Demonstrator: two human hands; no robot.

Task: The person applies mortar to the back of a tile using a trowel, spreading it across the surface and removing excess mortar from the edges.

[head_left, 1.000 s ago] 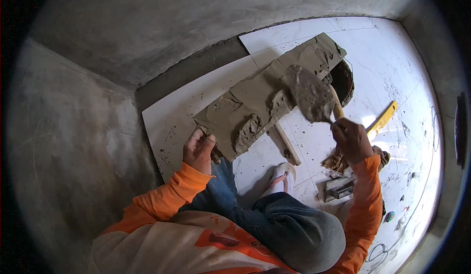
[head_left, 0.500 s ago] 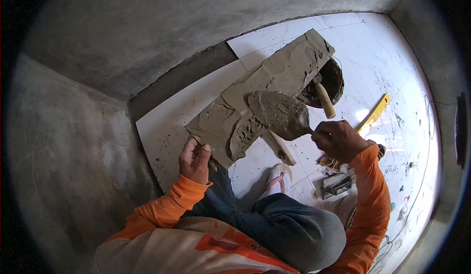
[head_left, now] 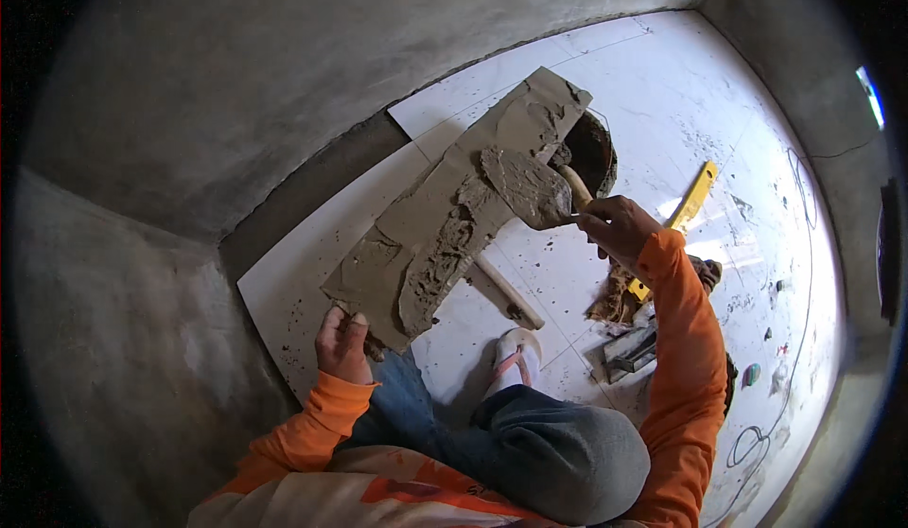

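Observation:
A long narrow tile coated in wet grey mortar slants away from me, raised above the floor at its near end. My left hand grips its near left corner, thumb on the upper side. A thicker, rough ridge of mortar lies along its right edge. In my right hand is a trowel, held by its handle, which my fingers mostly hide. Its mortar-smeared blade rests on or just over the tile's right edge, about midway along; contact is hard to tell.
Beyond the tile stands a dark bucket with a wooden-handled tool in it. A wooden handle lies under the tile. To the right are a yellow spirit level, a brown rag, a metal tool and a cable. Grey walls border the white tiled floor.
The trowel has moved away from me along the tile, uncovering more of the rough mortar ridge. My left hand keeps its hold on the corner. The whole view has shifted somewhat.

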